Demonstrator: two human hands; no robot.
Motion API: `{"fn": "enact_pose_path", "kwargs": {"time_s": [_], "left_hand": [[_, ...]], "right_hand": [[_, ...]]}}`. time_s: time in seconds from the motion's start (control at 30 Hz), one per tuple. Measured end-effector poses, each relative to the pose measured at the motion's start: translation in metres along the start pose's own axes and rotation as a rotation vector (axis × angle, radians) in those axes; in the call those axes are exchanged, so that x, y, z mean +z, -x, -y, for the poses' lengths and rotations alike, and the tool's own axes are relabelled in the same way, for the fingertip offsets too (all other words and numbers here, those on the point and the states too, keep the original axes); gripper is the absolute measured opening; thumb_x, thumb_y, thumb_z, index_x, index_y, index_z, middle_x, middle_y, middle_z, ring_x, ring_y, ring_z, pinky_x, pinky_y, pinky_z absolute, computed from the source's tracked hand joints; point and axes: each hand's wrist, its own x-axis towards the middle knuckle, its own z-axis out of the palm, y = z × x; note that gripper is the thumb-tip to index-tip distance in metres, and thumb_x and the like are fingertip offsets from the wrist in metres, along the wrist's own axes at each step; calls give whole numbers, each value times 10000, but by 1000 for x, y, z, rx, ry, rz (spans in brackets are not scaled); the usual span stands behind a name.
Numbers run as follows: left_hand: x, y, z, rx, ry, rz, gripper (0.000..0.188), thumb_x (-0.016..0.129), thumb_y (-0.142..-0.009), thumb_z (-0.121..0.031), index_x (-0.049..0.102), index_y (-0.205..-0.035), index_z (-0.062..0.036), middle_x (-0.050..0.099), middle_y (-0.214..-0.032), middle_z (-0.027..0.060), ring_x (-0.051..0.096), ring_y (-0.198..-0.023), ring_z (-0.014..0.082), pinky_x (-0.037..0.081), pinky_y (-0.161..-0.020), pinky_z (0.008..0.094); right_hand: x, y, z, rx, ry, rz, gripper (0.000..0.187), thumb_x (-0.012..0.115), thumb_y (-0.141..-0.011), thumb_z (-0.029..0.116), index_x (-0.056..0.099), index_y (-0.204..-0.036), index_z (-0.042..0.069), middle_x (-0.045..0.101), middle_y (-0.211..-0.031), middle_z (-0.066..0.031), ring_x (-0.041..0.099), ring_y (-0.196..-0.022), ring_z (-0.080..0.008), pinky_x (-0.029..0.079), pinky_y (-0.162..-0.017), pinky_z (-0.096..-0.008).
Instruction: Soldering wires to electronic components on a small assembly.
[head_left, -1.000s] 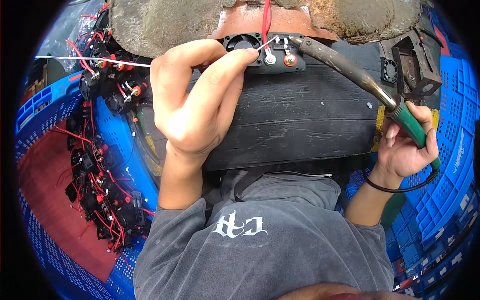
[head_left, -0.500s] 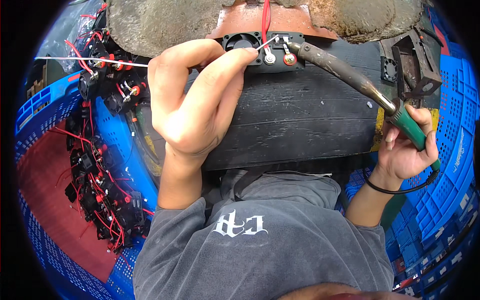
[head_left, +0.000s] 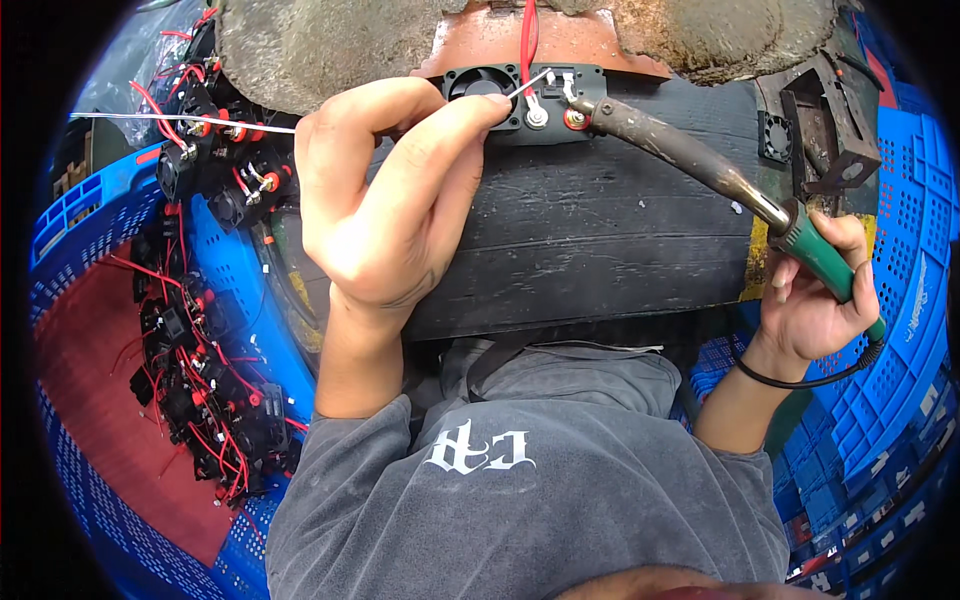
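Observation:
My left hand (head_left: 400,190) pinches a thin strand of solder wire (head_left: 190,119), whose short end reaches toward the metal tabs of a black fan panel (head_left: 555,128). That panel carries a small fan (head_left: 478,84), red wires (head_left: 529,45) and two ringed screw terminals. In my right hand (head_left: 815,305) is a soldering iron (head_left: 690,160) with a green handle. Its tip end is beside the right terminal (head_left: 577,119), close to the tab above it; whether they touch I cannot tell.
A dark board (head_left: 600,230) lies under the panel. At the left, a blue crate (head_left: 110,500) holds several wired fan units (head_left: 210,400). On the right stand a metal bracket (head_left: 840,135), a small loose fan (head_left: 774,137) and another blue crate (head_left: 905,290).
The iron's tip end has shifted slightly down, away from the tab toward the right terminal. My left hand and the solder have barely moved.

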Motion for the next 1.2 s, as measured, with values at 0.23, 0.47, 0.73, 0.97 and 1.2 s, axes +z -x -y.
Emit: {"fn": "enact_pose_path", "kwargs": {"time_s": [0.23,0.47,0.73,0.97,1.2], "left_hand": [[0,0,-1,0,-3,-4,325,760,-595,13,751,-900,-101,621,-847,25,567,-742,166,420,-675,284],[-7,-4,2,51,-4,51,284,767,-690,77,748,-944,-50,598,-859,55,573,-718,153,444,-614,240],[-11,-7,-10,-41,-13,40,274,783,-695,20,740,-953,-62,629,-833,50,582,-738,174,478,-644,280],[-18,-6,-13,-326,25,-62,198,659,-862,21,709,-1050,-19,648,-746,47,553,-596,57,470,-566,202],[-44,-7,-26,-359,-175,168,143,642,-876,-14,706,-1001,-41,632,-793,68,603,-676,126,492,-610,247]], "right_hand": [[0,1,-1,-23,12,-15,572,361,-936,431,563,-1004,-100,611,-771,-167,531,-478,-172,365,-392,-234],[-6,6,-3,9,-148,-72,543,380,-939,426,585,-1025,-70,647,-794,-200,516,-448,-167,401,-434,-259],[-22,28,-40,-48,-399,-29,531,422,-925,441,626,-1111,-13,685,-917,-229,500,-485,-154,339,-467,-276],[-17,29,-48,-133,-337,-103,529,405,-920,434,607,-1055,-36,662,-887,-177,550,-573,-188,424,-550,-297],[-33,81,-27,-222,-263,-194,533,447,-892,468,588,-1014,-32,615,-790,-149,543,-536,-196,418,-484,-296]]}}
